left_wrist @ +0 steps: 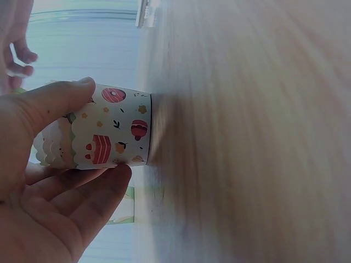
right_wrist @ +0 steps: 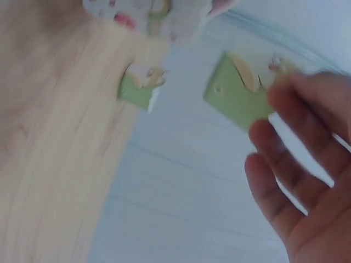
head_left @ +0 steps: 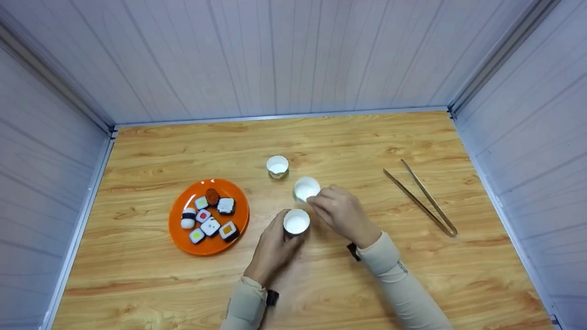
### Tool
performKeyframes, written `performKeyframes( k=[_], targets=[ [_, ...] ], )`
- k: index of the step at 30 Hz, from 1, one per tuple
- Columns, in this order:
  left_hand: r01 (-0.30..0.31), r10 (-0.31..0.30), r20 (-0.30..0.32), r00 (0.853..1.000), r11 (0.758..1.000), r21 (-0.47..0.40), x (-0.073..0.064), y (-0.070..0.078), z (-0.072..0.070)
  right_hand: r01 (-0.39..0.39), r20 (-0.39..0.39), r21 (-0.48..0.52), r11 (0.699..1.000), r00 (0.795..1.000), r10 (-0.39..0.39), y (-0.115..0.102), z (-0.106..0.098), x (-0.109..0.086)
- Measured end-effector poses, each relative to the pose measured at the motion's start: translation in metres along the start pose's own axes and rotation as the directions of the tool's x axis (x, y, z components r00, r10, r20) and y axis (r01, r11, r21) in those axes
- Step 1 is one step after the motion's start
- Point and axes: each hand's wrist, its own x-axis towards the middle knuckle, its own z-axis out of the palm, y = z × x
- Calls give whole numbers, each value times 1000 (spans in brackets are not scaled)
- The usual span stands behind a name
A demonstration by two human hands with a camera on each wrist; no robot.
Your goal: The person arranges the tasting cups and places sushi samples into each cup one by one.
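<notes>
My left hand grips a white paper baking cup around its side, upright near the table's middle. In the left wrist view this baking cup shows printed cakes and a donut, and more scalloped rims at its mouth suggest cups nested inside. My right hand pinches the rim of a second cup between thumb and fingertips. Green print covers this second cup in the right wrist view, where it hangs above the table. Behind them a third baking cup, also partly green, stands on the table.
On the left, an orange plate bears several toy sushi pieces. Metal tongs lie spread on the right of the wooden table. White panel walls enclose the back and both sides.
</notes>
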Motion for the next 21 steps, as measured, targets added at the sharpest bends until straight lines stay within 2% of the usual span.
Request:
performKeyframes(
  k=[6,8,13,21],
  targets=[
    [10,-9,18,1000,1000,-10,1,2,0,-159,48,-85,984,985,164,36,23,19],
    [19,-19,20,1000,1000,-13,0,1,0,-221,87,-104,970,969,230,46,36,25],
    [15,-15,15,1000,1000,-8,-1,-1,1,-353,162,-141,925,913,374,64,57,39],
    [-13,13,3,1000,1000,4,0,1,0,-437,202,-204,876,857,475,70,69,53]
  ],
)
